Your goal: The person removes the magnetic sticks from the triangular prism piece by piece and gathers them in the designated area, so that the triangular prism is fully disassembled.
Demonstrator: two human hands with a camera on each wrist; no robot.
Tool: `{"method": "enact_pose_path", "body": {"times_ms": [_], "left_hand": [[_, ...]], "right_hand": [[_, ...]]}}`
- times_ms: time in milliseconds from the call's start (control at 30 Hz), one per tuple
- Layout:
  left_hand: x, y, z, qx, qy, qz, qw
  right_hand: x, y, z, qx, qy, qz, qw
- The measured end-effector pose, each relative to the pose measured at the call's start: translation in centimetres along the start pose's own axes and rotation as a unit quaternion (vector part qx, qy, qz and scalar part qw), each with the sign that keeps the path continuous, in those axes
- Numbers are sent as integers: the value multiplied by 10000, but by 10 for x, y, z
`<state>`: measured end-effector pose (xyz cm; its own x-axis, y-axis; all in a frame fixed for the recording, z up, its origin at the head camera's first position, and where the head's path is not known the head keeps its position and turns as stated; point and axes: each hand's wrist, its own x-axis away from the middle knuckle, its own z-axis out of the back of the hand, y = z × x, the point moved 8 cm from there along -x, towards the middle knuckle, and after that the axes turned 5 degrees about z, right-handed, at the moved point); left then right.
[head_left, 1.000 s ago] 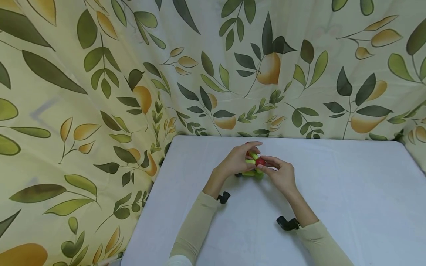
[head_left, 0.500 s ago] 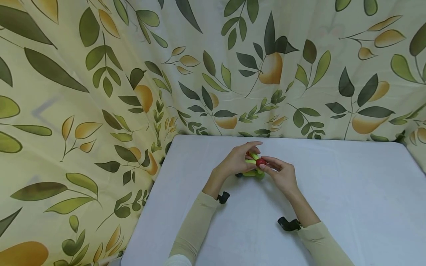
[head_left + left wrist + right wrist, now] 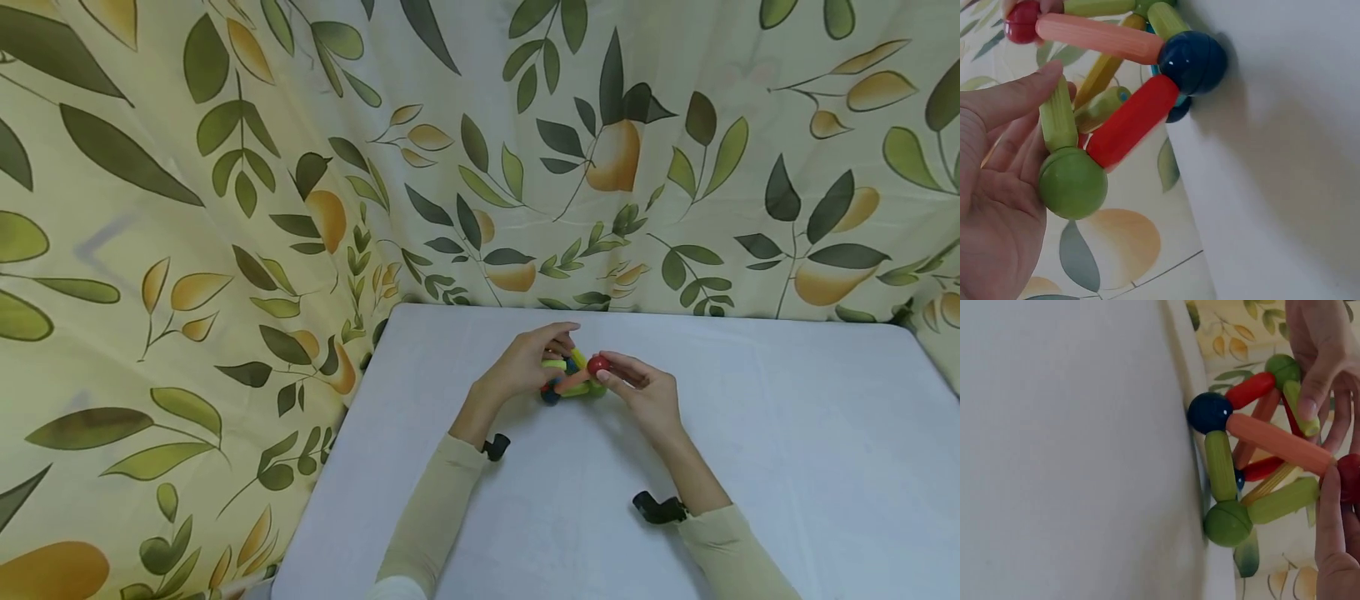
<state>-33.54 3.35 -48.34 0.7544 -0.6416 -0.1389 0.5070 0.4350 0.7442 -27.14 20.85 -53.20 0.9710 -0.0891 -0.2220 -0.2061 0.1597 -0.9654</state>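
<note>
A frame of coloured rods and balls stands at the far part of the table. My left hand [image 3: 517, 364] pinches a light green rod [image 3: 1058, 122] between thumb and fingers. One end of that rod meets a green ball [image 3: 1072, 182]; its other end is free in the right wrist view. My right hand [image 3: 651, 400] holds a red ball [image 3: 597, 365] by its fingertips. A salmon rod [image 3: 1282, 444] runs from the red ball to a dark blue ball [image 3: 1210, 412] low on the table. A red rod [image 3: 1133, 122] joins the blue and green balls.
The white table [image 3: 555, 508] ends at a leaf-and-fruit patterned cloth [image 3: 465, 167] behind and on the left. Lower in the frame, another green ball [image 3: 1229, 523] and a yellow rod [image 3: 1270, 483] show. Each wrist bears a black camera mount [image 3: 658, 507].
The hands have drawn slightly apart, left hand leftward and right hand rightward with the red ball. The pinched light green rod is now separated from that ball, and the salmon rod has come into view.
</note>
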Motion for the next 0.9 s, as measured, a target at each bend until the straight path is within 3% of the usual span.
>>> {"method": "enact_pose_path", "body": {"times_ms": [267, 533, 900], "left_hand": [[-2, 3, -2, -3, -59, -165, 9998], [-8, 12, -17, -313, -291, -176, 9989], [-11, 15, -27, -201, -446, 17, 9988]], "right_hand": [[-1, -3, 2, -221, -109, 167, 9996], [0, -8, 2, -119, -179, 334, 9992], [1, -7, 1, -284, -281, 464, 9981]]}}
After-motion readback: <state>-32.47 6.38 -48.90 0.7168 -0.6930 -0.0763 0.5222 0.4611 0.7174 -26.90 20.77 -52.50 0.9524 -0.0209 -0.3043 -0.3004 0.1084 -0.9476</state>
